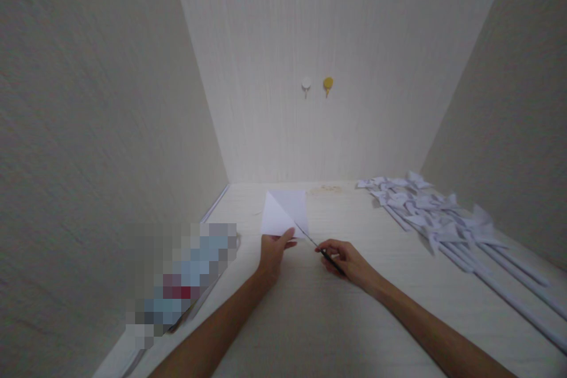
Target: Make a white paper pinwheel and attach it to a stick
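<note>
pixelation covers one long object (190,274) beside the left wall (110,130). one left hand (273,253); one paper sheet (275,217), white, roughly square, one diagonal line running from upper left towards lower right. back wall (266,71) carries two hooks: white hook (306,84), then yellow hook (328,82). one pale brown mark (325,190) on the tabletop (345,212). one right hand (349,260) with one slim black-handled tool (331,261). far right: white paper pinwheels (434,233), at least five, and white rods (518,310), at least four.

position: paper sheet is just beyond the left hand, which pinches its near edge, thumb on top. right hand is apart from the sheet, fingers closed round the black handle; the thin end of the tool reaches up and left onto the sheet, in line with the diagonal.

hard to read: pixelated object, not identifiable. tool, scissors or knife, cannot tell. diagonal, fold or cut, cannot tell. pinwheels overlap, so no exact count. some rods and both forearms run out of frame.
</note>
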Motion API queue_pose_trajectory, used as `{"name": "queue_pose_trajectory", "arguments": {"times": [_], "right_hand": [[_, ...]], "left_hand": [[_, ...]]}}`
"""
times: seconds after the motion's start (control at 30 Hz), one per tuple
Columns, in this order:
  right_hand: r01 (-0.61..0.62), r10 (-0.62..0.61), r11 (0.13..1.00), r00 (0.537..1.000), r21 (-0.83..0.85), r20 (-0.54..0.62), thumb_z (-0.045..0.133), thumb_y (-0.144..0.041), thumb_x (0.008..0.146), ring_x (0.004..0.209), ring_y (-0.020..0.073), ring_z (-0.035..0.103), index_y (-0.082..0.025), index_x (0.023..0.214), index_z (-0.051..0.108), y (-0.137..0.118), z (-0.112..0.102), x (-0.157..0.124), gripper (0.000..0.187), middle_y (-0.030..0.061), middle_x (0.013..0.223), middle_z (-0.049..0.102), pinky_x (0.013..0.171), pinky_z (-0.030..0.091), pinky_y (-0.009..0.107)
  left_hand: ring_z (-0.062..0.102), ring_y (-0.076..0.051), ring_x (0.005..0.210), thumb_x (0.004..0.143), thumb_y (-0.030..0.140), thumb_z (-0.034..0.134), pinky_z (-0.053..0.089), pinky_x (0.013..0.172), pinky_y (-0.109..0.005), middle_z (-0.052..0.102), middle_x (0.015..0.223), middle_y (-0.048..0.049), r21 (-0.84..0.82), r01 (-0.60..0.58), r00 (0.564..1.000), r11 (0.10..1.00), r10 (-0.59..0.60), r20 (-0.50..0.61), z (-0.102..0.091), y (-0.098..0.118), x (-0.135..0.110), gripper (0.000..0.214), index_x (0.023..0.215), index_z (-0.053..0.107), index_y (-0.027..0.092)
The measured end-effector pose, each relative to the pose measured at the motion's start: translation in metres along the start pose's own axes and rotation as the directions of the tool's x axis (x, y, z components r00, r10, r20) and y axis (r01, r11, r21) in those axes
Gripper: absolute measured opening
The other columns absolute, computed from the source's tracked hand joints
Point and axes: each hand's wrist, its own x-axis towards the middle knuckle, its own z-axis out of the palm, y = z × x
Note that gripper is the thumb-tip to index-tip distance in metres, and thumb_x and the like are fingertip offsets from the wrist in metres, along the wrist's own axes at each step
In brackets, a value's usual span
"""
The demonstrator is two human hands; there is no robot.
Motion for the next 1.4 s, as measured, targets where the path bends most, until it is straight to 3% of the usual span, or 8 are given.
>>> {"name": "queue_pose_trajectory", "arguments": {"times": [0.47, 0.67, 1.03, 1.4], "right_hand": [[0.021, -0.021, 0.998, 1.0, 0.06, 0.014, 0.054, -0.03, 0.068, 0.034, 0.0022, 0.029, -0.014, 0.084, 0.051, -0.0012, 0.0011, 0.0, 0.023, -0.0079, 0.048, 0.038, 0.03, 0.019, 0.015], [0.04, -0.042, 0.995, 0.999, 0.094, 0.027, 0.054, -0.034, 0.068, 0.034, 0.0024, 0.029, -0.014, 0.083, 0.051, 0.0009, 0.0001, 0.0012, 0.025, -0.0078, 0.048, 0.039, 0.031, 0.019, 0.016], [0.027, -0.028, 0.998, 0.999, 0.057, 0.016, 0.053, -0.033, 0.068, 0.034, 0.0028, 0.029, -0.015, 0.085, 0.051, 0.004, 0.0019, 0.0026, 0.025, -0.0079, 0.047, 0.038, 0.03, 0.019, 0.016], [0.063, -0.064, 0.997, 0.998, 0.044, 0.014, 0.053, -0.033, 0.07, 0.035, 0.0021, 0.029, -0.016, 0.084, 0.051, 0.0064, 0.0003, 0.0022, 0.022, -0.0071, 0.05, 0.04, 0.033, 0.02, 0.016]], "left_hand": [[0.06, -0.016, 0.056, 0.05, 0.019, 0.068, 0.051, 0.048, -0.023, 0.065, 0.065, -0.0053, 0.072, -0.015, 0.997, 0.997, 0.009, 0.072, 0.0012, -0.0007, -0.0042, 0.016, 0.058, 0.058, 0.009], [0.06, -0.016, 0.055, 0.051, 0.02, 0.067, 0.051, 0.047, -0.022, 0.063, 0.056, -0.0047, 0.124, -0.015, 0.994, 0.992, 0.001, 0.11, 0.0006, -0.0022, -0.0051, 0.021, 0.042, 0.051, 0.011], [0.06, -0.016, 0.055, 0.051, 0.02, 0.067, 0.051, 0.046, -0.021, 0.06, 0.05, -0.0029, 0.134, -0.013, 0.994, 0.991, -0.001, 0.106, 0.0013, -0.001, -0.0054, 0.025, 0.038, 0.046, 0.012], [0.06, -0.016, 0.054, 0.05, 0.019, 0.068, 0.051, 0.047, -0.023, 0.064, 0.061, -0.0057, 0.093, -0.002, 0.995, 0.996, -0.007, 0.099, 0.0003, -0.0031, -0.0032, 0.016, 0.055, 0.057, 0.008]]}}
